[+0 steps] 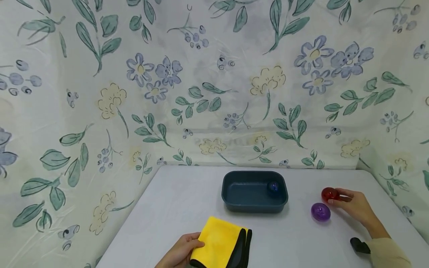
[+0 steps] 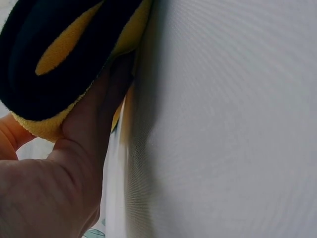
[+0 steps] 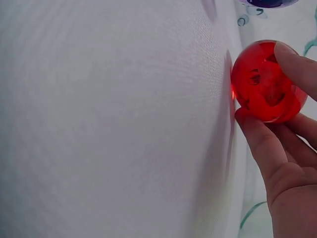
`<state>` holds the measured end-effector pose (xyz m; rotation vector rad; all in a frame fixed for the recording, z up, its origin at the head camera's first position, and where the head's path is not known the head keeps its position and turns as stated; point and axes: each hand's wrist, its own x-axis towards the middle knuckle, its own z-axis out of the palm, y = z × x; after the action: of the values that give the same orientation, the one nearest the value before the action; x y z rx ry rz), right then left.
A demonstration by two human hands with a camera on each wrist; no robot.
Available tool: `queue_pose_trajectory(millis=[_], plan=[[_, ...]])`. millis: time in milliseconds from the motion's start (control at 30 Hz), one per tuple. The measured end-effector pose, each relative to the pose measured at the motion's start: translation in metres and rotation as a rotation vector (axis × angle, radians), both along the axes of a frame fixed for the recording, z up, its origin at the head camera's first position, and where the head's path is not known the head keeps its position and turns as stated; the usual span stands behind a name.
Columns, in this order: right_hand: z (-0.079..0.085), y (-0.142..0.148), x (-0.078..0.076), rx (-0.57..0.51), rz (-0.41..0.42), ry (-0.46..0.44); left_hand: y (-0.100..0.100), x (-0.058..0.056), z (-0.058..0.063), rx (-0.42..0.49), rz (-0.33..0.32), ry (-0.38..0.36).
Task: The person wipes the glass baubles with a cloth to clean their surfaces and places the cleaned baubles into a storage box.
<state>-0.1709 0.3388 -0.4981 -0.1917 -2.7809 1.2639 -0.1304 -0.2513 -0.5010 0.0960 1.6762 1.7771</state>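
Observation:
Between the thumb and fingers of my right hand (image 1: pixel 356 206) is a clear red ball (image 1: pixel 330 194), at the right side of the table; the right wrist view shows the red ball (image 3: pixel 267 82) close up. Just in front of it lies a purple ball (image 1: pixel 320 212), untouched. My left hand (image 1: pixel 182 250) grips a folded yellow cloth (image 1: pixel 218 238) with black edging by its left side, near the table's front. In the left wrist view the thumb and fingers pinch the folded layers of the cloth (image 2: pixel 54 126).
A dark blue rectangular bin (image 1: pixel 248 208) stands at the table's back middle, with a dark blue ball (image 1: pixel 273 187) inside at its right. A black object (image 1: pixel 359 245) is by the right sleeve (image 1: pixel 388 253). Flowered sheeting (image 1: pixel 214 111) hangs behind the white table (image 1: pixel 161 208).

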Motion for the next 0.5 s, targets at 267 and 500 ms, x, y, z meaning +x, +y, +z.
queue_pose_trajectory(millis=[267,500], plan=[[0.007,0.001,0.004,-0.031,-0.033,-0.040,0.000,-0.003,0.001,0.003,0.005,-0.027],[0.016,-0.005,0.007,-0.074,-0.049,-0.029,0.002,0.000,0.000,-0.027,0.047,-0.043]])
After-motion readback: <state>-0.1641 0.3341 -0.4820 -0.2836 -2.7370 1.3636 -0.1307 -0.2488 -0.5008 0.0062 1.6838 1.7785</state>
